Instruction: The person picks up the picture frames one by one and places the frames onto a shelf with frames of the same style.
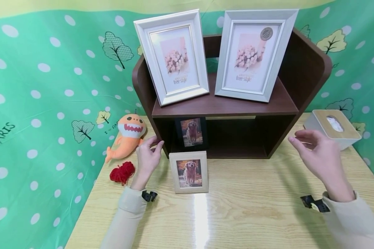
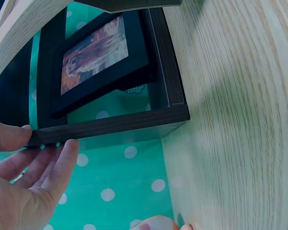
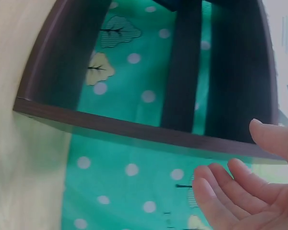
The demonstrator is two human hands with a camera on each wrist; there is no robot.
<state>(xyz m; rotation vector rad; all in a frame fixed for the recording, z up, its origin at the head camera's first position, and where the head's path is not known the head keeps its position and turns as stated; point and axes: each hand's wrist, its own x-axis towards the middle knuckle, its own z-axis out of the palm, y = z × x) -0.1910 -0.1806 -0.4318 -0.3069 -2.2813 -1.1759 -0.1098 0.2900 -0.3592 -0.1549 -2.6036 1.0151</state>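
Pinching the shelf edge (image 2: 110, 123) with left fingers (image 2: 61, 165), right fingers (image 3: 207, 191) parted in open room alongside

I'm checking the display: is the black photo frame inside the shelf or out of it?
Inside: the black photo frame stands in the brown shelf's lower compartment, behind the light wooden frame.

"What covers the person's arms?"
"Pale beige: a left sleeve (image 1: 123, 218) at lower left, a right sleeve (image 1: 355, 223) at lower right."
"And by the cuffs?"
"Small black devices (image 1: 149, 196), the lower-right one carrying a pale yellowish spot."
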